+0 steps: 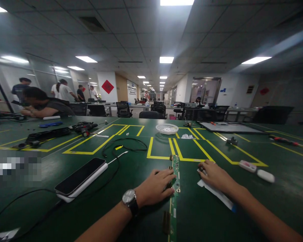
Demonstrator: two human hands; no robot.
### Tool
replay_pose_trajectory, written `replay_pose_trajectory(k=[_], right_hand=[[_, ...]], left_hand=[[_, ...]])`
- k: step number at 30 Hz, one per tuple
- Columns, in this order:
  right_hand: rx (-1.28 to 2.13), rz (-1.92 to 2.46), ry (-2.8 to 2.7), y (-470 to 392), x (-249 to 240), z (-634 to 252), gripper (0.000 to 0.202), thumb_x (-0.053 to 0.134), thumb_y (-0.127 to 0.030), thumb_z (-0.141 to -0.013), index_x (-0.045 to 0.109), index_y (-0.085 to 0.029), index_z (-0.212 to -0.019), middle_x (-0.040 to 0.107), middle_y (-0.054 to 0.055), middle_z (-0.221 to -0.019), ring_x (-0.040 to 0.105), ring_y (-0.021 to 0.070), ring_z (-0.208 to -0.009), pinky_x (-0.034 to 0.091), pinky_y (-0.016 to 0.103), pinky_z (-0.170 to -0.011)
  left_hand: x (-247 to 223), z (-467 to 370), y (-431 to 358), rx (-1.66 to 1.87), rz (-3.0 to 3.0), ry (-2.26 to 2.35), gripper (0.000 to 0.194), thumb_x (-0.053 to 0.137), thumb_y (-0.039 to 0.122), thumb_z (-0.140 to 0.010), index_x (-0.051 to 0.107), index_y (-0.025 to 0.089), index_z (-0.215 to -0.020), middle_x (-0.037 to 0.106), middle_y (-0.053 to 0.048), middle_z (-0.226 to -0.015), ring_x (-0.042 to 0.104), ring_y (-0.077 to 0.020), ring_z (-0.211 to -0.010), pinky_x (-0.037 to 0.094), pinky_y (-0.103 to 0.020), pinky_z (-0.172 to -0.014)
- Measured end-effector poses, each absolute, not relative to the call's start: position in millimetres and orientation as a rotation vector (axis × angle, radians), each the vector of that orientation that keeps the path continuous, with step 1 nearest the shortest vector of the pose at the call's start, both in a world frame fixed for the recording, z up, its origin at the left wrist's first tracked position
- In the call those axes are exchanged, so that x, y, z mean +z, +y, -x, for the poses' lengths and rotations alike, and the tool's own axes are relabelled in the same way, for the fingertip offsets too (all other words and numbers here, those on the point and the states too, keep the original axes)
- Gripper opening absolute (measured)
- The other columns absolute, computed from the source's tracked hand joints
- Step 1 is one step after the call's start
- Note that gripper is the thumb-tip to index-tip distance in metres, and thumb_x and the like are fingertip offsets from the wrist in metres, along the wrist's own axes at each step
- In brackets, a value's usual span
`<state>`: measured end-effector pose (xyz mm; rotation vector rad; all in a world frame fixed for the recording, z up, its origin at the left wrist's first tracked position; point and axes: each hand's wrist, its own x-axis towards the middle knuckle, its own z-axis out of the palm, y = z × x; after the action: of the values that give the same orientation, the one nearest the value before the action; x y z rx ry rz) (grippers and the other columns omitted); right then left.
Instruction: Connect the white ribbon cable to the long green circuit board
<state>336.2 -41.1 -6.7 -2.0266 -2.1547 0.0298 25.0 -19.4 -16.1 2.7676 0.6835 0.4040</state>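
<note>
A long, narrow green circuit board (176, 201) with brown connectors along its left edge lies lengthwise in front of me. My left hand (156, 186), with a watch on its wrist, bears on the board's left edge, its fingers and thumb closed on it. To the right of the board, my right hand (213, 174) has its fingers curled together around something small and greyish, mostly hidden. Beneath that hand a white strip (218, 195) with a blue end lies on the green table, partly covered by the palm.
Left of me lies a phone (80, 176) on a white block, with black cables around it. Farther off are a white basket (167, 128), crumpled white paper (187, 136) and a black clamp-like part (231, 141). Two small white objects sit right. A person (45, 102) leans at the table's far left.
</note>
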Motion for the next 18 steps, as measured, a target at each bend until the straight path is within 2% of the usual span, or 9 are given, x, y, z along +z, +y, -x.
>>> replay_pose_trajectory(k=[3, 8, 13, 18], right_hand=[[0.114, 1.881, -2.214, -44, -6, -332, 0.033, 0.049, -0.03, -0.09, 0.068, -0.015, -0.112, 0.064, 0.013, -0.109, 0.061, 0.0276, -0.1, 0.048, 0.041, -0.09], [0.295, 1.701, -2.218, -51, -3, -307, 0.032, 0.051, -0.031, -0.091, 0.065, -0.02, -0.117, 0.065, 0.009, -0.107, 0.061, 0.0237, -0.095, 0.05, 0.036, -0.082], [0.274, 1.65, -2.169, -54, -7, -276, 0.032, 0.058, -0.029, -0.086, 0.063, -0.019, -0.116, 0.066, 0.006, -0.095, 0.06, 0.0226, -0.086, 0.047, 0.035, -0.077], [0.245, 1.673, -2.11, -53, -12, -266, 0.033, 0.06, -0.027, -0.085, 0.061, -0.019, -0.117, 0.065, 0.005, -0.093, 0.059, 0.0212, -0.086, 0.044, 0.033, -0.076]], left_hand=[[-18, -26, -19, 0.418, -2.778, 0.687, 0.051, 0.048, 0.041, -0.098, 0.038, 0.027, -0.146, 0.038, -0.008, -0.155, 0.035, -0.0244, -0.142, 0.03, -0.045, -0.112], [-18, -27, -20, 0.421, -2.771, 0.691, 0.05, 0.049, 0.04, -0.098, 0.039, 0.027, -0.146, 0.037, -0.008, -0.155, 0.034, -0.0256, -0.142, 0.03, -0.046, -0.112], [-21, -27, -18, 0.442, -2.777, 0.682, 0.05, 0.048, 0.041, -0.098, 0.039, 0.027, -0.146, 0.038, -0.007, -0.155, 0.034, -0.026, -0.142, 0.03, -0.046, -0.112], [-22, -27, -18, 0.432, -2.785, 0.679, 0.049, 0.049, 0.04, -0.098, 0.041, 0.026, -0.144, 0.037, -0.008, -0.155, 0.034, -0.0253, -0.143, 0.03, -0.046, -0.112]])
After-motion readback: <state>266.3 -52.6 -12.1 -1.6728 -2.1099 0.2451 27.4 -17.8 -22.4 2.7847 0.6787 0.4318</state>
